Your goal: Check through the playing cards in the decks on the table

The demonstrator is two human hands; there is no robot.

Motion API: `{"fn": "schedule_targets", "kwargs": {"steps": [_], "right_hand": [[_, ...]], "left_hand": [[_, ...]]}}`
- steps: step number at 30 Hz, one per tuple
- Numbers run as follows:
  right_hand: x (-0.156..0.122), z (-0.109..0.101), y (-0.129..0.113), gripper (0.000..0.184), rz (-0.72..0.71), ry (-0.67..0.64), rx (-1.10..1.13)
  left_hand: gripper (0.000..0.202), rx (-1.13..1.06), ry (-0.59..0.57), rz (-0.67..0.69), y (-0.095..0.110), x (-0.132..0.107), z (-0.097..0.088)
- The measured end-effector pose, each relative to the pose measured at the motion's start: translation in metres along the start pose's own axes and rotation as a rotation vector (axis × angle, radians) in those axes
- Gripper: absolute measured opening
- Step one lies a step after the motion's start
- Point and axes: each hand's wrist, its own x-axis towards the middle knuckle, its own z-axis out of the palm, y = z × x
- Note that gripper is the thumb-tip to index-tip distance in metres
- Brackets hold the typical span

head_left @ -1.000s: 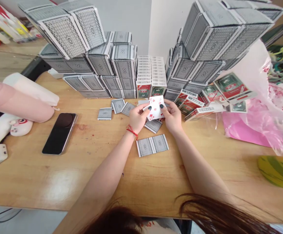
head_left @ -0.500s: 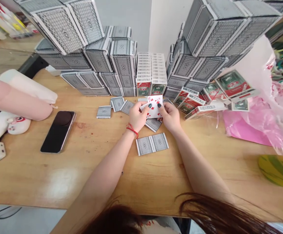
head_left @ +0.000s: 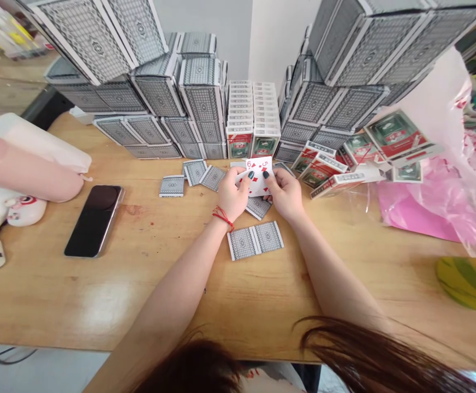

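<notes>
Face-up playing cards (head_left: 259, 183) with red diamonds are held between both hands, above the table. My left hand (head_left: 234, 192) pinches their left side, thumb on the faces. At the right side, my right hand (head_left: 286, 192) grips them the same way; the fingers underneath are mostly hidden. Just below the hands lies a patterned card block (head_left: 258, 207), partly covered. Two joined grey-backed blocks of cards (head_left: 255, 240) lie nearer to me. Left of my left hand are several more grey-backed card blocks (head_left: 194, 172), face down.
Structures of grey card-patterned boxes rise at the left (head_left: 156, 93) and right (head_left: 336, 109). Between them stand two stacks of card packs (head_left: 252, 120). Loose card packs (head_left: 322, 169) lean at right, beside pink plastic wrapping (head_left: 418, 210). A phone (head_left: 94, 221) lies left; a tape roll (head_left: 467, 284) sits right.
The view has shifted slightly. Both hands keep hold of the face-up cards in nearly the same place; nothing on the table has visibly moved.
</notes>
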Motion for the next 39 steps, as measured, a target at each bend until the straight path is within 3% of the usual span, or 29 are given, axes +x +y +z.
{"fn": "schedule_targets", "kwargs": {"steps": [8, 14, 19, 30, 39], "right_hand": [[-0.003, 0.002, -0.001, 0.035, -0.07, 0.023, 0.063], [0.0, -0.001, 0.005, 0.037, -0.14, 0.094, 0.047], [0.002, -0.003, 0.006, 0.038, -0.137, 0.132, 0.069], [0.002, -0.002, 0.004, 0.035, -0.1, 0.122, 0.1], [0.002, -0.001, 0.005, 0.035, -0.1, 0.146, 0.101]], "left_hand": [[0.014, -0.013, -0.008, -0.01, 0.0, -0.001, -0.001], [0.02, -0.251, -0.04, -0.123, -0.002, -0.001, 0.001], [0.024, -0.402, -0.082, -0.14, -0.003, 0.0, 0.002], [0.019, -0.421, -0.047, -0.156, -0.001, 0.002, 0.0], [0.018, -0.442, -0.041, -0.255, 0.011, 0.001, -0.003]]}}
